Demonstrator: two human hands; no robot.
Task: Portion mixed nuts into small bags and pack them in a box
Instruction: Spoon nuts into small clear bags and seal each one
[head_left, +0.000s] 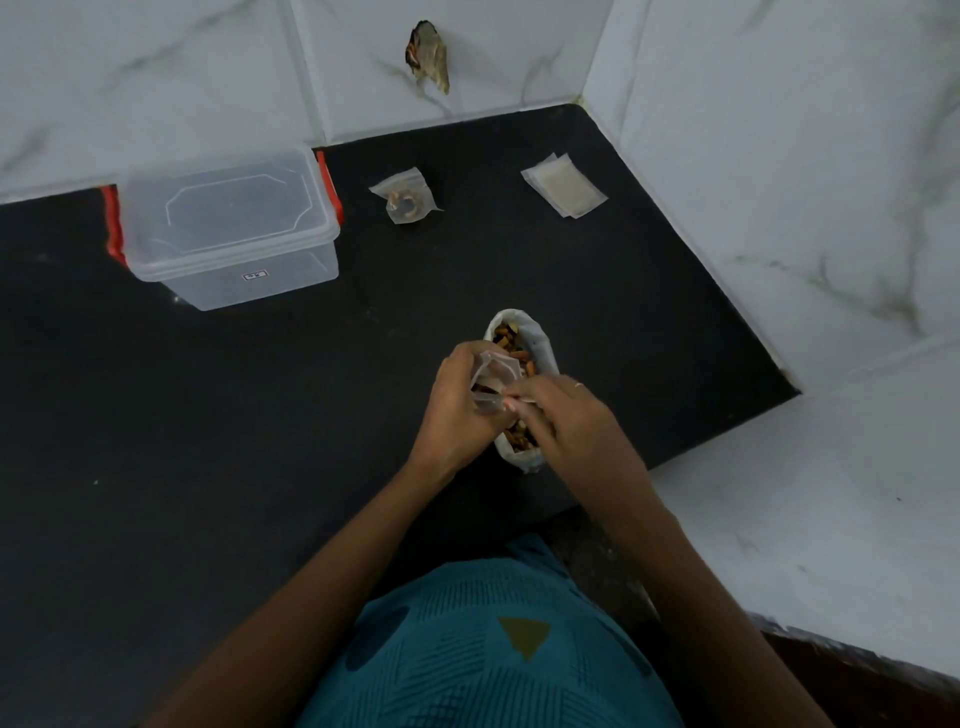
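Head-worn view, down over countertop (208, 467)

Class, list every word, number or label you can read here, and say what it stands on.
Sticker on the front of the clear plastic box: dark marks, too small and blurred to read.
Nothing else carries readable text.

Clear box (228, 228) with red clasps (111, 226); black counter (208, 441); white marbled tiles (779, 182).
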